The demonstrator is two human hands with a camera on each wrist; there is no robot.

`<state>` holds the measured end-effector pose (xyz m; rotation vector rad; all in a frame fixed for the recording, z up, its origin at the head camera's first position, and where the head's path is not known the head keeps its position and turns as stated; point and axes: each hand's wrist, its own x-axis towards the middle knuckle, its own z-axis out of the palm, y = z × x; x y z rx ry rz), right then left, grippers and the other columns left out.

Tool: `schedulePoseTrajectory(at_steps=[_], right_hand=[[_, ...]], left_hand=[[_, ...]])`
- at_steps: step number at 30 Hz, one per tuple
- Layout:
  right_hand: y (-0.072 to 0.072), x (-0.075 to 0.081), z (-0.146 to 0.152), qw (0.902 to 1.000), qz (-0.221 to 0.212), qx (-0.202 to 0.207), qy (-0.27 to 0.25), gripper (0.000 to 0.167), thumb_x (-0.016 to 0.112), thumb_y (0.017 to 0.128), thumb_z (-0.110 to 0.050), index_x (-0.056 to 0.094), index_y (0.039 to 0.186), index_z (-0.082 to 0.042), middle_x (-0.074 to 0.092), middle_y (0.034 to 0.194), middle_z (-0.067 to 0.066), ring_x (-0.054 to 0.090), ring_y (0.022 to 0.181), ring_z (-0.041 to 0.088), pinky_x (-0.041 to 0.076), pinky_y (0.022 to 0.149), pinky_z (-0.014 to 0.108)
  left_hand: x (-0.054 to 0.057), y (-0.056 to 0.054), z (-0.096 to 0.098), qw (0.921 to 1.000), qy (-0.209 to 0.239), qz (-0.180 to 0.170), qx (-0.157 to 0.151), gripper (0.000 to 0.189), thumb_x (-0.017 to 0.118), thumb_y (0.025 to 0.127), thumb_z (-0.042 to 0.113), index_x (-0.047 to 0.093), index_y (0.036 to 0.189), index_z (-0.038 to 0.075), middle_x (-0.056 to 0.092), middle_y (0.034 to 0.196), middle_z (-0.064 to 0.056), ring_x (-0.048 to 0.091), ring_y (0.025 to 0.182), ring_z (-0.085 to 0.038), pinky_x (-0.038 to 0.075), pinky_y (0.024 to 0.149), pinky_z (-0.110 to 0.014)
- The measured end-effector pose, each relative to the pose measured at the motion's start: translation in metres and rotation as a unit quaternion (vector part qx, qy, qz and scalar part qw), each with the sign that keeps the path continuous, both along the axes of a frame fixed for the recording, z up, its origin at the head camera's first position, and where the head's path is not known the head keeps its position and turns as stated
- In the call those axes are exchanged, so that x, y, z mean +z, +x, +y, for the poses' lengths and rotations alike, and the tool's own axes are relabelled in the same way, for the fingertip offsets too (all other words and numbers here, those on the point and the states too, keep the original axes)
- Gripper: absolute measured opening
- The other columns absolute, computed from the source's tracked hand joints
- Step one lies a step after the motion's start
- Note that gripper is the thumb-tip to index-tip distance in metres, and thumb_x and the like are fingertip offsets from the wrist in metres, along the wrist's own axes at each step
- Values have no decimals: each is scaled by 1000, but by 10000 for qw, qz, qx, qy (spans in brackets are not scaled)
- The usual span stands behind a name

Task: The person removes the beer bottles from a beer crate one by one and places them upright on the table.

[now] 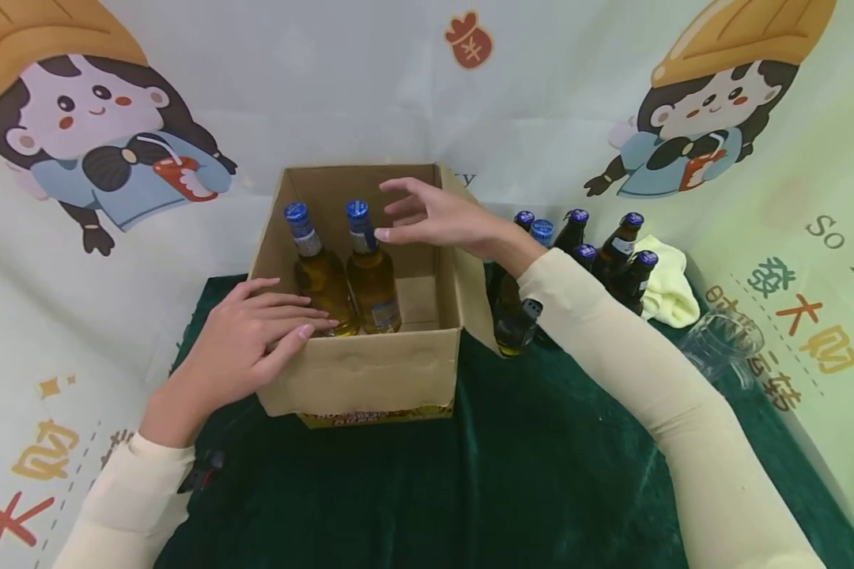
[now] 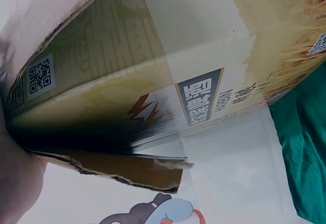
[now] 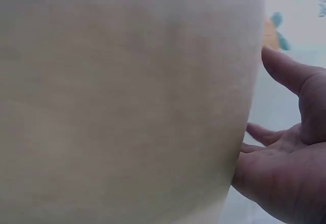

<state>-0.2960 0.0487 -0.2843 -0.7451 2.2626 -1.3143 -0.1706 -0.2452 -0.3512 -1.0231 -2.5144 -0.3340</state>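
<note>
Two amber beer bottles with blue caps stand side by side in the left part of an open cardboard box [image 1: 370, 363], the left bottle [image 1: 319, 276] leaning a little. My left hand [image 1: 245, 340] rests over the box's front left corner, fingers stretched across the left bottle's lower part. The left wrist view shows the box's printed side [image 2: 204, 56] and a torn flap [image 2: 117, 170]. My right hand [image 1: 437, 215] is above the box with fingers spread and nothing in them, its thumb close to the neck of the right bottle [image 1: 373, 280]. In the right wrist view, cardboard covers most of the picture beside the hand [image 3: 285, 168].
Right of the box stand several dark beer bottles [image 1: 621, 246], partly hidden by the right sleeve. A pale yellow cloth [image 1: 667, 284] and a clear glass mug [image 1: 719, 340] lie farther right. Dark green cloth [image 1: 398, 490] covers the table; a printed backdrop [image 1: 370, 87] surrounds it.
</note>
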Motion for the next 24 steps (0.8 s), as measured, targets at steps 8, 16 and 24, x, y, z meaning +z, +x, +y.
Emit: schedulePoseTrajectory(at_steps=[8, 16, 24], right_hand=[[-16, 17, -32, 9943, -305, 170, 1008, 81, 68, 93, -49, 27, 158, -24, 41, 159, 5, 46, 143, 21, 39, 119, 41], [-26, 26, -44, 9886, -621, 75, 1371, 76, 66, 95, -44, 31, 157, -18, 35, 162, 5, 42, 146, 22, 38, 120, 38], [-39, 30, -54, 9806, -677, 202, 1827, 75, 65, 97, -43, 33, 157, -12, 36, 162, 7, 37, 150, 22, 37, 120, 38]], left_hand=[[-2, 0, 1, 10000, 6, 2, 71, 26, 57, 98, 23, 80, 111, 22, 79, 108, 0, 71, 108, -26, 38, 110, -53], [-2, -2, 2, 10000, -74, -34, 43, 27, 55, 99, 23, 80, 111, 22, 79, 108, 0, 71, 108, -25, 38, 111, -53], [-1, -1, 5, 10000, -46, -24, 74, 27, 55, 99, 23, 80, 111, 22, 79, 108, 0, 71, 108, -25, 39, 110, -52]])
